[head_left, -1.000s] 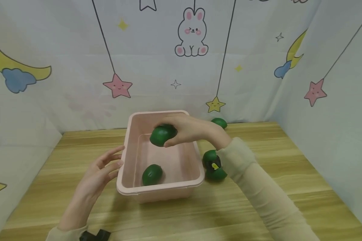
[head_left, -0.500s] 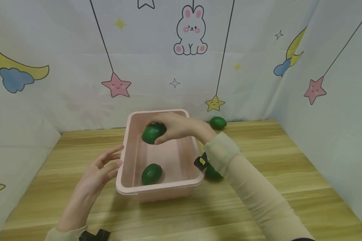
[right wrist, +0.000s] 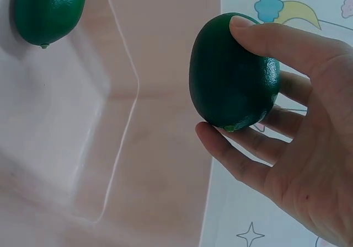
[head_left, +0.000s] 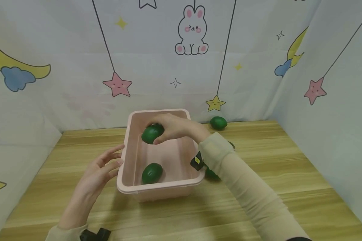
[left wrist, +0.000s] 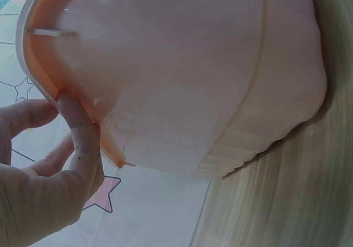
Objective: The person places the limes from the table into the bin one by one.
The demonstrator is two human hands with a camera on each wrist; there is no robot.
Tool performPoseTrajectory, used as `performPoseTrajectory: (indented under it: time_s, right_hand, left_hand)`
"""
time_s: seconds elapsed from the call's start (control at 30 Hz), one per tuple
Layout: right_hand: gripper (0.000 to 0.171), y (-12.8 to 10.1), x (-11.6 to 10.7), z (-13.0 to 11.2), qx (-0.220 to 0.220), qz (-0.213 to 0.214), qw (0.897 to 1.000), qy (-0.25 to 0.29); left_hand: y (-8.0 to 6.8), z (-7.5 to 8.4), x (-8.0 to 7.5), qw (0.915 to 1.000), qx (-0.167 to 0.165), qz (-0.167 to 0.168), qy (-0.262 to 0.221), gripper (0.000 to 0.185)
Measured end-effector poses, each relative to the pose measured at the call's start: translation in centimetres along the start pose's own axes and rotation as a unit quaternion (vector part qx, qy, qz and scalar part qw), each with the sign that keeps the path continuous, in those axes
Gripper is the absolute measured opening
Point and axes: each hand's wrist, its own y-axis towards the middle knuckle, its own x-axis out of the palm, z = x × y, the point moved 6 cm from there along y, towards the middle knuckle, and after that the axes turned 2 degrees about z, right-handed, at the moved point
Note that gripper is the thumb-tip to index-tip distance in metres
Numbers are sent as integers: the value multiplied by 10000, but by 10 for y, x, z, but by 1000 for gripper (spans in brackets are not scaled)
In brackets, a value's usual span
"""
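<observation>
Green limes are going one by one into the pink plastic tub (head_left: 129, 187) on the wooden table (head_left: 274, 174). One lime (head_left: 152, 173) already lies on the tub floor, near the front wall at about 7 o'clock of the tub. The right hand (head_left: 175, 127) holds a second lime (head_left: 152, 133) above the rear part of the tub, near 11 o'clock, with thumb and fingers curled around it; it is not yet put down. Outside, one lime (head_left: 218, 123) waits by the curtain (head_left: 78, 67) at about 1 o'clock from the tub, and at least one more green fruit (head_left: 211, 173) lies just beside the right wall at 4 o'clock, mostly hidden by the sleeve (head_left: 244, 187), so I cannot count them surely. I judge the work is less than half done.

In the right wrist view the held lime (right wrist: 231, 73) has its long axis nearly upright in the picture, its small pointed tip toward the lower fingers (right wrist: 231, 159).

The left hand (head_left: 101, 170) is relaxed and holds nothing, fingertips (left wrist: 74, 125) touching the tub's left rim.
</observation>
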Motion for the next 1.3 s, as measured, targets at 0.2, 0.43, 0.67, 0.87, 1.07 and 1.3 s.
performPoseTrajectory:
  time_s: [0.2, 0.43, 0.67, 0.87, 1.07, 1.3]
  right_hand:
    - [51, 5, 4, 1, 131, -39, 9999, 33]
    - [51, 13, 13, 2, 233, -95, 9997, 16]
    - [53, 18, 25, 7, 396, -175, 9989, -172]
    - [54, 20, 33, 10, 367, -183, 9987, -315]
    - [53, 23, 40, 9, 430, -222, 9987, -176]
    - [54, 27, 46, 11, 363, -232, 9987, -268]
  left_hand:
    - [0, 0, 0, 10000, 6, -8, 12, 51]
    - [0, 0, -1, 10000, -53, 11, 78, 52]
    - [0, 0, -1, 10000, -40, 19, -2, 50]
    - [1, 1, -1, 10000, 0, -2, -81, 48]
    - [2, -1, -2, 9999, -40, 30, -92, 48]
    - [3, -1, -3, 10000, -56, 46, -37, 48]
